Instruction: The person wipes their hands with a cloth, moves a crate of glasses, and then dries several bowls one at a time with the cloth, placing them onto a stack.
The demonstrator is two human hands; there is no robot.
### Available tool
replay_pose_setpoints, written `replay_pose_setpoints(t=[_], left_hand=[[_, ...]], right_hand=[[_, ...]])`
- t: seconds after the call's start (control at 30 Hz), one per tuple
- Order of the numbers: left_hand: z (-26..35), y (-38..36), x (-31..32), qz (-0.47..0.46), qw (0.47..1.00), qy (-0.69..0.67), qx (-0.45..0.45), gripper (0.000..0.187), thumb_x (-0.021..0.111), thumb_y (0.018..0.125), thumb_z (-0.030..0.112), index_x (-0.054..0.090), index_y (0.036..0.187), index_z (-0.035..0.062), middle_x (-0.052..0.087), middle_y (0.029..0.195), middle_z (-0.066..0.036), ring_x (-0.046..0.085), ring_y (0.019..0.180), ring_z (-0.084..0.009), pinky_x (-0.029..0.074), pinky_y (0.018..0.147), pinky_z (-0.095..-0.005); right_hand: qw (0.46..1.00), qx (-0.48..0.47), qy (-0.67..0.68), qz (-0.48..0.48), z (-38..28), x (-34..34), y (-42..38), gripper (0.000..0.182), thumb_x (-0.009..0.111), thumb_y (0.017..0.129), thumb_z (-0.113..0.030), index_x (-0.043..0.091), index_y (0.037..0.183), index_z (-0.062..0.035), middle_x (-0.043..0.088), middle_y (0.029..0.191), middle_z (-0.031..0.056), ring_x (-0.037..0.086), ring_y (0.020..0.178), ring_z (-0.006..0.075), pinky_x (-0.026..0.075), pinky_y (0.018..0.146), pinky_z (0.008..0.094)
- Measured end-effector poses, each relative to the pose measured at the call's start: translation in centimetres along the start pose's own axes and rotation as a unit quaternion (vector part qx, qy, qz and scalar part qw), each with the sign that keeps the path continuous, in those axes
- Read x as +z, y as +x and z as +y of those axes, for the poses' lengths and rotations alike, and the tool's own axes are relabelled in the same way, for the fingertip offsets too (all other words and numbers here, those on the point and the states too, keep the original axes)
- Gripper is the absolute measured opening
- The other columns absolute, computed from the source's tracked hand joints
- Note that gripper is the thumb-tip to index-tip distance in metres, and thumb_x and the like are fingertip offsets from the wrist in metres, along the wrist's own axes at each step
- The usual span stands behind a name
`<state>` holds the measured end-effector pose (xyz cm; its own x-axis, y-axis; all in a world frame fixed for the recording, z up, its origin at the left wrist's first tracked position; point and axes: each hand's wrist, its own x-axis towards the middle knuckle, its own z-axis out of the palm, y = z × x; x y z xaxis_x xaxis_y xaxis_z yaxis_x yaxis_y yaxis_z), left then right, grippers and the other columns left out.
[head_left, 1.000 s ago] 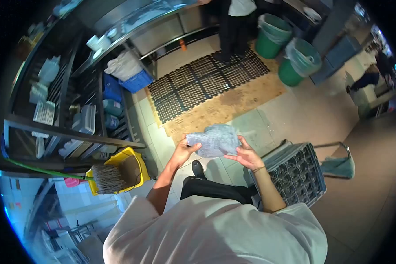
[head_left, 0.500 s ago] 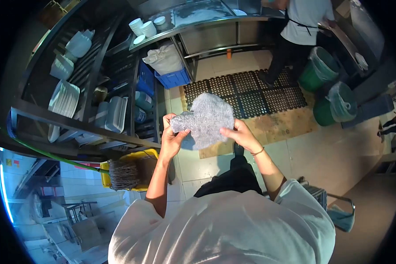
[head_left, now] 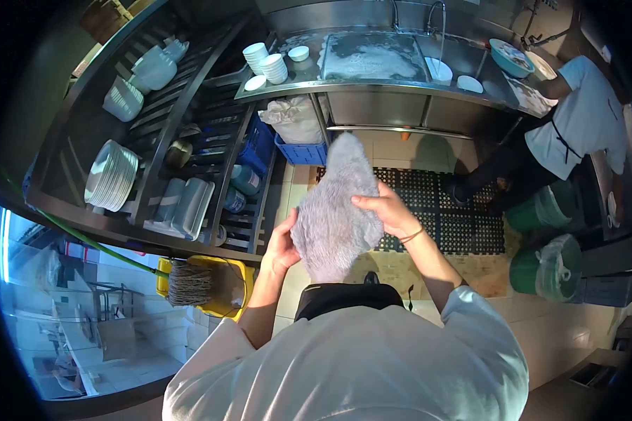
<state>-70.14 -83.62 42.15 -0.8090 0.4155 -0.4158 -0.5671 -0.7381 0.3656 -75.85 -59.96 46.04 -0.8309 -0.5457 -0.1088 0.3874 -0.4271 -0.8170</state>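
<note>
A fluffy grey cloth (head_left: 333,221) hangs between my two hands in front of my body. My left hand (head_left: 282,244) is closed on its left edge, with the fingers partly behind the fabric. My right hand (head_left: 392,210) grips the right side, the thumb lying on top and the other fingers mostly hidden. The cloth's narrow end points away from me, toward the sink counter, and its lower part hangs near my waist.
Steel racks (head_left: 179,119) with stacked plates (head_left: 112,175) stand left, above a yellow mop bucket (head_left: 225,284). Ahead is a sink counter (head_left: 295,85) with white bowls (head_left: 274,69). A co-worker (head_left: 576,119) bends at the right, near green bins (head_left: 544,266).
The cloth has turned into a longer, upright shape between my hands. My view has shifted, showing more of the sink. The co-worker now appears further right, leaning over the counter.
</note>
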Motion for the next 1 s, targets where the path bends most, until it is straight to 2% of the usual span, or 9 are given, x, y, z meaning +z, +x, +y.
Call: replay_pose_setpoints(t=[0.1, 0.27, 0.43, 0.5, 0.57, 0.7, 0.83, 0.97, 1.0], left_hand=[[2.3, 2.5, 3.2, -0.011, 0.996, 0.040, 0.081, 0.040, 0.053, 0.087, 0.018, 0.042, 0.123, 0.0055, 0.053, 0.117, -0.011, 0.053, 0.106, -0.0238, 0.043, 0.092, -0.0392], [8.9, 9.3, 6.1, 0.086, 0.924, 0.331, 0.170, 0.039, 0.062, 0.081, 0.004, 0.036, 0.109, 0.0071, 0.055, 0.100, -0.010, 0.056, 0.086, -0.0160, 0.047, 0.075, -0.0312], [18.7, 21.1, 5.3, 0.064, 0.652, 0.570, 0.497, 0.039, 0.063, 0.083, 0.013, 0.048, 0.117, 0.0032, 0.058, 0.085, -0.002, 0.049, 0.076, -0.0059, 0.041, 0.066, -0.0210], [23.2, 23.8, 6.3, 0.002, 0.847, 0.417, 0.329, 0.035, 0.062, 0.083, 0.010, 0.053, 0.115, 0.0021, 0.061, 0.087, -0.003, 0.053, 0.078, -0.0069, 0.043, 0.071, -0.0213], [27.5, 24.7, 8.1, -0.110, 0.899, 0.360, 0.224, 0.037, 0.063, 0.081, 0.009, 0.052, 0.116, 0.0015, 0.062, 0.089, -0.003, 0.057, 0.079, -0.0087, 0.044, 0.071, -0.0205], [34.8, 28.1, 10.1, -0.127, 0.846, 0.448, 0.260, 0.044, 0.063, 0.077, -0.002, 0.049, 0.119, -0.0009, 0.064, 0.096, -0.007, 0.059, 0.085, -0.0105, 0.046, 0.077, -0.0225], [39.8, 32.0, 10.9, -0.131, 0.796, 0.510, 0.297, 0.047, 0.063, 0.073, -0.007, 0.051, 0.118, -0.0013, 0.064, 0.094, -0.007, 0.059, 0.083, -0.0101, 0.046, 0.076, -0.0219], [42.3, 34.2, 11.1, -0.101, 0.741, 0.578, 0.327, 0.039, 0.064, 0.071, -0.007, 0.057, 0.108, -0.0007, 0.062, 0.092, -0.005, 0.058, 0.084, -0.0097, 0.045, 0.075, -0.0221], [42.4, 34.6, 11.4, -0.091, 0.642, 0.614, 0.449, 0.033, 0.065, 0.070, -0.006, 0.058, 0.101, -0.0003, 0.061, 0.091, -0.003, 0.056, 0.083, -0.0095, 0.044, 0.075, -0.0224]], right_hand=[[0.997, 0.025, 0.065, 0.020, -1.8, -1.7, 2.1, 0.042, 0.060, 0.080, -0.004, 0.045, 0.119, -0.0002, 0.056, 0.108, 0.0062, 0.053, 0.100, 0.0144, 0.041, 0.089, 0.0295], [0.958, -0.138, -0.233, 0.097, -4.8, -5.2, 9.2, 0.053, 0.064, 0.078, -0.001, 0.036, 0.123, -0.0007, 0.055, 0.108, 0.0096, 0.053, 0.095, 0.0126, 0.044, 0.082, 0.0265], [0.901, -0.181, -0.366, 0.146, -11.7, -4.2, 17.4, 0.064, 0.068, 0.072, 0.003, 0.032, 0.124, -0.0019, 0.058, 0.095, 0.0096, 0.055, 0.083, 0.0094, 0.047, 0.071, 0.0230], [0.892, -0.161, -0.406, 0.117, -14.6, -4.7, 21.3, 0.060, 0.068, 0.071, 0.003, 0.035, 0.122, -0.0011, 0.059, 0.093, 0.0088, 0.056, 0.083, 0.0098, 0.047, 0.070, 0.0233], [0.877, -0.146, -0.448, 0.093, -16.9, -5.0, 24.7, 0.057, 0.068, 0.070, 0.004, 0.039, 0.120, -0.0002, 0.060, 0.090, 0.0080, 0.056, 0.082, 0.0103, 0.048, 0.070, 0.0236], [0.879, -0.151, -0.442, 0.099, -20.6, -5.2, 30.7, 0.047, 0.070, 0.068, 0.003, 0.050, 0.110, 0.0018, 0.062, 0.087, 0.0065, 0.058, 0.077, 0.0103, 0.048, 0.068, 0.0245], [0.796, -0.208, -0.522, 0.224, -22.0, -4.5, 35.3, 0.031, 0.077, 0.058, -0.003, 0.063, 0.085, 0.0017, 0.062, 0.064, 0.0042, 0.058, 0.060, 0.0118, 0.046, 0.056, 0.0264], [0.647, -0.185, -0.687, 0.274, -22.9, -2.5, 36.8, 0.033, 0.074, 0.060, -0.002, 0.062, 0.091, -0.0009, 0.063, 0.086, 0.0059, 0.058, 0.075, 0.0099, 0.046, 0.066, 0.0249], [0.598, -0.198, -0.733, 0.258, -23.2, -2.7, 36.8, 0.034, 0.071, 0.063, 0.001, 0.060, 0.096, -0.0011, 0.062, 0.095, 0.0051, 0.056, 0.082, 0.0086, 0.046, 0.071, 0.0236]])
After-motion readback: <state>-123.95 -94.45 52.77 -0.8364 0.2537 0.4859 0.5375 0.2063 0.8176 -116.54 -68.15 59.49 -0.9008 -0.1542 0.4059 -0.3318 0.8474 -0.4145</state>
